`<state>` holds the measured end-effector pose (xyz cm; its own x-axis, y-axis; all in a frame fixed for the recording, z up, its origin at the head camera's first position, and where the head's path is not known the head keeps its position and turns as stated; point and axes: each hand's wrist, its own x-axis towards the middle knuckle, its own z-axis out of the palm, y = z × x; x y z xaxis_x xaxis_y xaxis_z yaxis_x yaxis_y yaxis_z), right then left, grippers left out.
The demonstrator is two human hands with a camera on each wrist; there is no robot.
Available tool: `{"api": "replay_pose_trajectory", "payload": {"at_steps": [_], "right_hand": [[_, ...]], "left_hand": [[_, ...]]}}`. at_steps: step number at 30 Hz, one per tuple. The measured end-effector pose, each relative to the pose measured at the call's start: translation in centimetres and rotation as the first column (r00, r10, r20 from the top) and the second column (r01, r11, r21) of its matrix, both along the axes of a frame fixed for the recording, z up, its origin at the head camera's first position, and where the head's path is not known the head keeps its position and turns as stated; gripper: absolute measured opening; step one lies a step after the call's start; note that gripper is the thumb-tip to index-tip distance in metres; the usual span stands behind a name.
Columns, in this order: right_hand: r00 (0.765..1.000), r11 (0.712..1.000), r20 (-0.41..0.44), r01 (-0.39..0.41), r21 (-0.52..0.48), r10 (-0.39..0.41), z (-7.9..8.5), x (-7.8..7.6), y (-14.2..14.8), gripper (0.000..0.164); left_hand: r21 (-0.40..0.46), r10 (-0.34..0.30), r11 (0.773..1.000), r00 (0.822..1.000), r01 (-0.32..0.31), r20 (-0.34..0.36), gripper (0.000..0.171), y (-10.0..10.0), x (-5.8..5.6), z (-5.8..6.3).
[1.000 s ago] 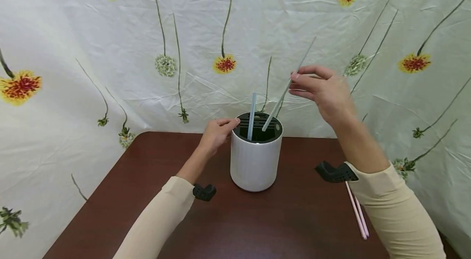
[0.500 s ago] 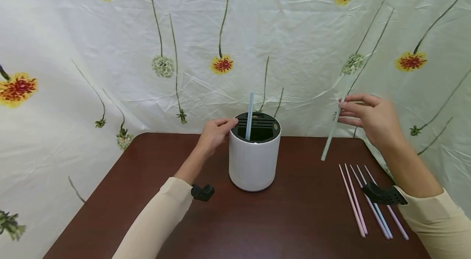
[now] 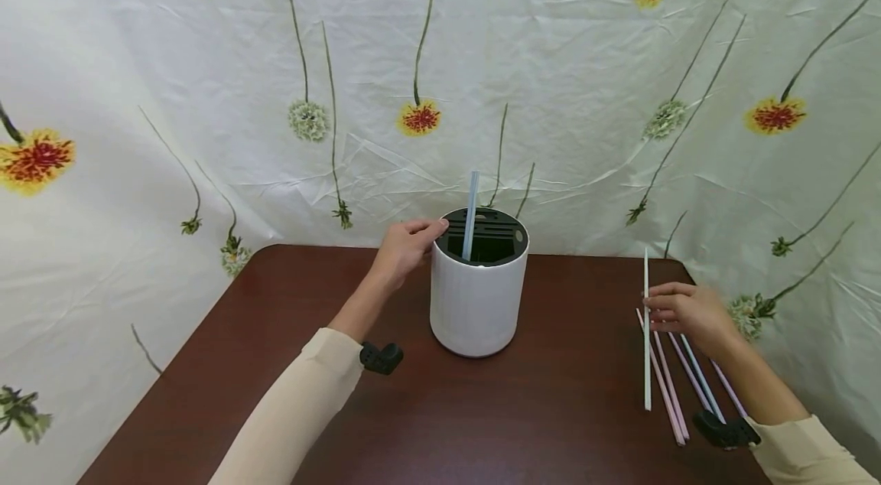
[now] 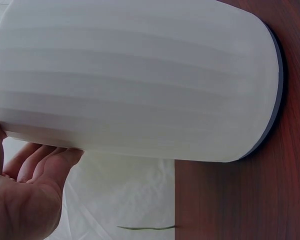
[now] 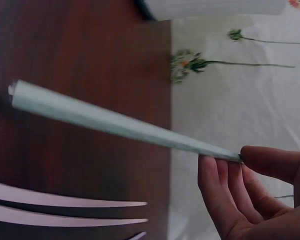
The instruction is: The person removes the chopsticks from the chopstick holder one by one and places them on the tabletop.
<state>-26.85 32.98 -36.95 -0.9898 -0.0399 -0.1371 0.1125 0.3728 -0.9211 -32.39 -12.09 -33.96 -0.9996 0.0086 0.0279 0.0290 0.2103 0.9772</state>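
My left hand (image 3: 406,249) holds the white round utensil holder (image 3: 476,309) at its left rim, thumb on the top edge and fingers against the outer wall, as the left wrist view also shows. A light blue chopstick (image 3: 471,217) stands upright in the large opening of its black slotted lid (image 3: 492,225). On the right, my right hand (image 3: 688,314) pinches a pale green chopstick (image 3: 647,347) between thumb and fingertips. In the right wrist view that chopstick (image 5: 100,119) slants over the table, beside two pink chopsticks (image 5: 65,197).
Under and beside the right hand lie pink chopsticks (image 3: 668,393), a blue chopstick (image 3: 703,382) and purple ones (image 3: 726,385) on the dark brown table (image 3: 564,408). A white flowered cloth (image 3: 592,49) hangs behind the table's back edge.
My right hand has carried the pale green chopstick from above the holder to the right and down, close over the chopsticks on the table. The left hand keeps its hold on the rim.
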Motion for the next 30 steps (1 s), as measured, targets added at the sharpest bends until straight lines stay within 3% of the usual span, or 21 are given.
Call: {"api": "replay_pose_trajectory", "payload": {"at_steps": [4, 8, 30], "right_hand": [[0.998, 0.999, 0.061, -0.015, 0.037, 0.013, -2.2, 0.0, 0.3, 0.041], [0.995, 1.0, 0.094, -0.02, 0.017, 0.019, -3.5, 0.0, 0.6, 0.036], [0.994, 0.993, 0.106, 0.0, 0.121, -0.013, -6.2, -0.9, 1.4, 0.035]], "left_hand": [[0.009, -0.006, 1.0, 1.0, 0.006, -0.005, 0.049, 0.0, -0.1, -0.1], [0.008, -0.007, 1.0, 1.0, 0.007, -0.01, 0.049, 0.0, -0.2, -0.1], [0.007, -0.008, 1.0, 1.0, 0.008, -0.012, 0.046, 0.0, -0.1, -0.1]]}}
